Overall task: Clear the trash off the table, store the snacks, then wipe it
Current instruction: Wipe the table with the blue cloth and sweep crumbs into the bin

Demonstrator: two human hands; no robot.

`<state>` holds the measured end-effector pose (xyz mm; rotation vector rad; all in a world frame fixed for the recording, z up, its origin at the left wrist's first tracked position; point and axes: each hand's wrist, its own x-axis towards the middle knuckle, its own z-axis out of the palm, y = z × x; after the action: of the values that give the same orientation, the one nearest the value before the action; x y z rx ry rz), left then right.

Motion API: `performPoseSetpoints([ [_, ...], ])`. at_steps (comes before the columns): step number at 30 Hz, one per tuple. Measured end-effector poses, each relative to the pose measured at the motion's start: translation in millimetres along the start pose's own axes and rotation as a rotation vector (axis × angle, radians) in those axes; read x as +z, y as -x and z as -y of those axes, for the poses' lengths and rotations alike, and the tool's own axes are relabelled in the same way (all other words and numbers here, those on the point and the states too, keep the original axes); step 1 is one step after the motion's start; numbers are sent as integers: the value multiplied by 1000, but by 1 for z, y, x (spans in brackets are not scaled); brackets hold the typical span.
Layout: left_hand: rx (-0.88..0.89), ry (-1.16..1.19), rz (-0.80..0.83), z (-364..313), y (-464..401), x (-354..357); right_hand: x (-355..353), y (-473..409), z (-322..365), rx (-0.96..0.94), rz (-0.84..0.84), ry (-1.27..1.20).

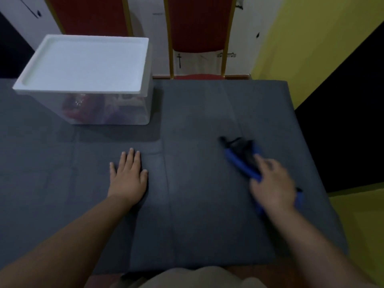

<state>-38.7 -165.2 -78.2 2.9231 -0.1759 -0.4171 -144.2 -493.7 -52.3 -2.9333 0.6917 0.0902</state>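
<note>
A: Which step is this, do you think?

B: I judge it is the wiping. The box (87, 80) stands at the far left of the table (197, 225) with its lid (83, 63) on, and red packets, probably the snacks, show dimly through its wall. I see no trash on the table.

A: And the hands?

B: The left hand (128, 175) lies flat on the table, fingers straight, holding nothing. The right hand (272, 183) is on the cloth (243, 161) at the right side of the table. It is blurred, so I cannot tell if the fingers curl round the cloth or only press it.

A: How to do it well?

B: Keep the cloth flat, use even strokes that overlap, and go up to the edges and around the box. The left hand can hold the cover down.

A: What are the materials?

B: The table cover is grey, matt, like fabric, with straight fold creases. The cloth is blue and dark, soft and bunched. The box is clear, rigid plastic, and the lid is white, smooth, with a raised rim.
</note>
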Motion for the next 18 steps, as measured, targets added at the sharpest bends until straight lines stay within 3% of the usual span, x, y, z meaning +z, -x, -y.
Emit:
performPoseSetpoints([
  [4,46,28,11,-8,-10,0,-19,-34,-61,429,-94,-10],
  [8,69,87,15,-12,-18,-4,-18,-67,-30,462,-63,3],
  [11,84,126,-5,-11,-24,-6,-11,-78,46,256,-57,-11],
  [15,78,208,-51,-9,-28,-11,5,-46,157,-202,20,-32],
  [18,97,259,-76,-8,-31,-14,20,-13,190,-448,61,-5],
])
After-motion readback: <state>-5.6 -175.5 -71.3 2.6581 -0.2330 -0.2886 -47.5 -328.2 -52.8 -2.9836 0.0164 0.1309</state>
